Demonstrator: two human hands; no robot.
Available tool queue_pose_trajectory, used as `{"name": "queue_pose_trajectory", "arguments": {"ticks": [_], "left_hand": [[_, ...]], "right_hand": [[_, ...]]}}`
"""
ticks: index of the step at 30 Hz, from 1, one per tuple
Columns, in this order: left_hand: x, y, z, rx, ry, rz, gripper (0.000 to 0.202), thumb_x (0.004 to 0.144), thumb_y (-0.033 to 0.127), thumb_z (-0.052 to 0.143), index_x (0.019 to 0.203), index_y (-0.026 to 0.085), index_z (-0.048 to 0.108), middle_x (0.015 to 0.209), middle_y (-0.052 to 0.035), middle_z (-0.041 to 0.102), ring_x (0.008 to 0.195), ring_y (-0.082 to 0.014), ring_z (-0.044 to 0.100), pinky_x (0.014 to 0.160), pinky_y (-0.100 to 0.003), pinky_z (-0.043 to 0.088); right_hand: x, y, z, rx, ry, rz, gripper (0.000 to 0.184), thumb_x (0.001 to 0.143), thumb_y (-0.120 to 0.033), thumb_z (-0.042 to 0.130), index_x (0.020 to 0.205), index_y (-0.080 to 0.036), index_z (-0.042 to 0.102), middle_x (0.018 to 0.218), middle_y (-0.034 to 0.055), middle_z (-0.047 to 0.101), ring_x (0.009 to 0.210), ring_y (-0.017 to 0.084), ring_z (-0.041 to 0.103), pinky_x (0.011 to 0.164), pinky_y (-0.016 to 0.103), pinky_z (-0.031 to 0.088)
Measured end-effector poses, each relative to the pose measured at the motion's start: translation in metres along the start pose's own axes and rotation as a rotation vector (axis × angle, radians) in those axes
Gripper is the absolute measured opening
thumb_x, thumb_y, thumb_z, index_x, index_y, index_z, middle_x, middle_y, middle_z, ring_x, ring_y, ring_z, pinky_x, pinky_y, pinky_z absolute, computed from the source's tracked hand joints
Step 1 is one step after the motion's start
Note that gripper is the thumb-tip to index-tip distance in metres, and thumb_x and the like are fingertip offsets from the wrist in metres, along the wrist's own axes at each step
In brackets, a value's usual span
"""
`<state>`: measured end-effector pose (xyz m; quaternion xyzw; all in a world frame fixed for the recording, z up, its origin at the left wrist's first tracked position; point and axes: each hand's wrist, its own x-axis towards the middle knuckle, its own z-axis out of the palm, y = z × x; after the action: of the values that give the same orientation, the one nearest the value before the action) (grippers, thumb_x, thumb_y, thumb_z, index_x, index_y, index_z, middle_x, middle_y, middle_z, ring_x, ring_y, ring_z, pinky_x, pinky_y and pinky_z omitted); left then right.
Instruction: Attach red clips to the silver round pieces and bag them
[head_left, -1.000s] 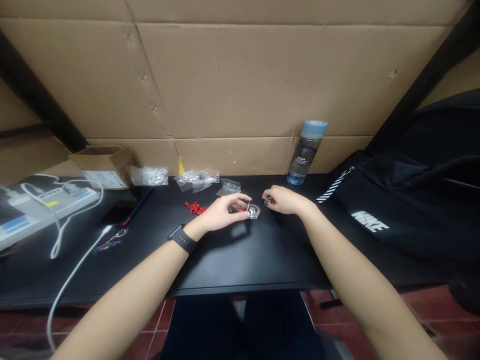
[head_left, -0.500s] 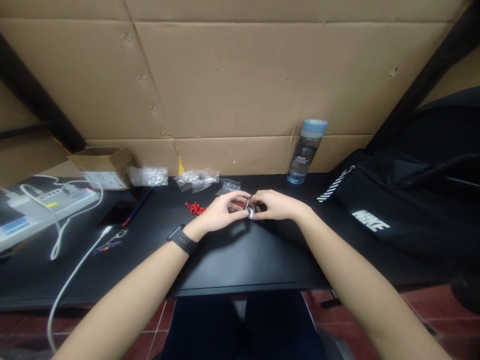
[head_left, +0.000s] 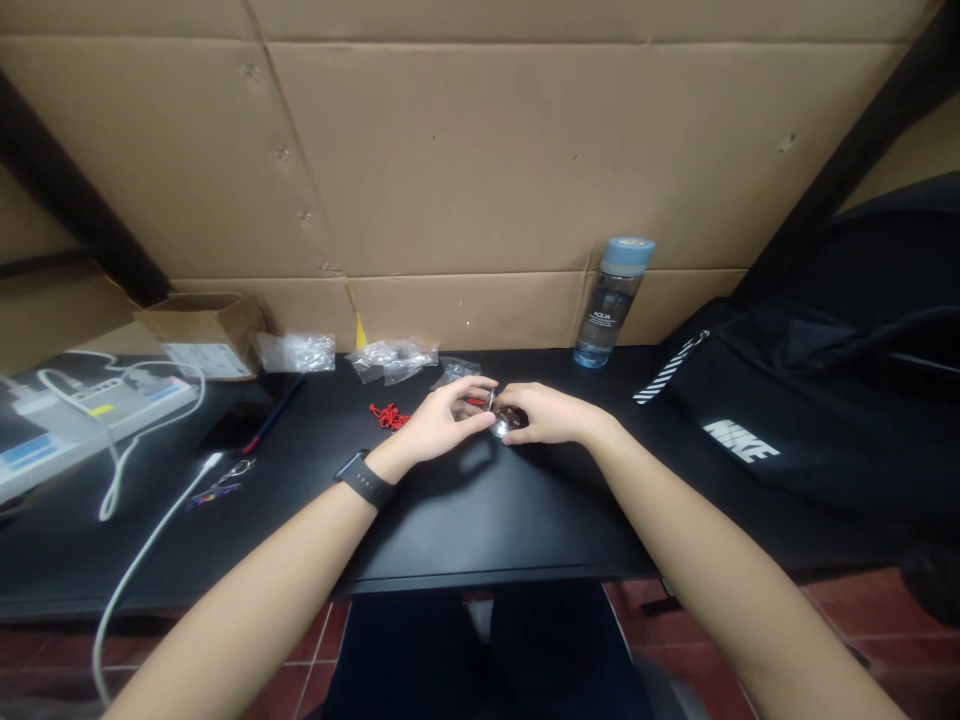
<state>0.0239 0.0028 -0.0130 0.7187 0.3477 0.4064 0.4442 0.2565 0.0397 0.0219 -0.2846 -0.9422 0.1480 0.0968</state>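
Metal piece (head_left: 504,424): shiny, left of the water bottle (head_left: 611,305), nearer me.
Left hand (head_left: 442,420): I'm pinching it to steady it.
Right hand (head_left: 547,414): gripping the other side, hands together.

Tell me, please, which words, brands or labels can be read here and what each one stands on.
"AQUA": on the label of the water bottle; the finer print under it is too small to read.
"NIKE": in white on the black bag.
The white label on the cardboard box is too blurred to read.
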Motion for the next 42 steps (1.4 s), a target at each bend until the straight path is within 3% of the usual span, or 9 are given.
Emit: {"name": "queue_pose_trajectory", "arguments": {"ticks": [8,29,42], "left_hand": [[0.001,-0.003,0.0,0.01,-0.013,-0.001,0.051,0.09,0.032,0.076,0.136,0.021,0.059,0.125,-0.0129,0.07,0.098,-0.0211,0.074,0.097,-0.042,0.058],[-0.001,-0.006,-0.001,0.061,-0.055,-0.013,0.05,0.09,0.032,0.075,0.135,0.02,0.059,0.125,-0.0128,0.07,0.097,-0.02,0.073,0.097,-0.042,0.058],[-0.002,0.001,-0.001,0.092,-0.046,-0.012,0.049,0.089,0.03,0.076,0.134,0.021,0.061,0.124,-0.0128,0.07,0.094,-0.0194,0.074,0.092,-0.039,0.059]], "right_hand": [[0.001,-0.003,0.003,-0.01,0.027,-0.016,0.012,0.083,-0.022,0.076,0.089,-0.017,0.066,0.087,0.0031,0.064,0.075,0.016,0.059,0.069,0.026,0.041],[0.0,-0.002,0.002,0.008,0.027,-0.009,0.013,0.083,-0.023,0.077,0.09,-0.017,0.068,0.087,0.0022,0.063,0.074,0.016,0.058,0.068,0.025,0.041],[0.001,-0.013,-0.001,0.009,0.12,-0.024,0.009,0.088,-0.022,0.072,0.096,-0.017,0.073,0.103,0.0088,0.068,0.092,0.022,0.065,0.083,0.031,0.048]]}}
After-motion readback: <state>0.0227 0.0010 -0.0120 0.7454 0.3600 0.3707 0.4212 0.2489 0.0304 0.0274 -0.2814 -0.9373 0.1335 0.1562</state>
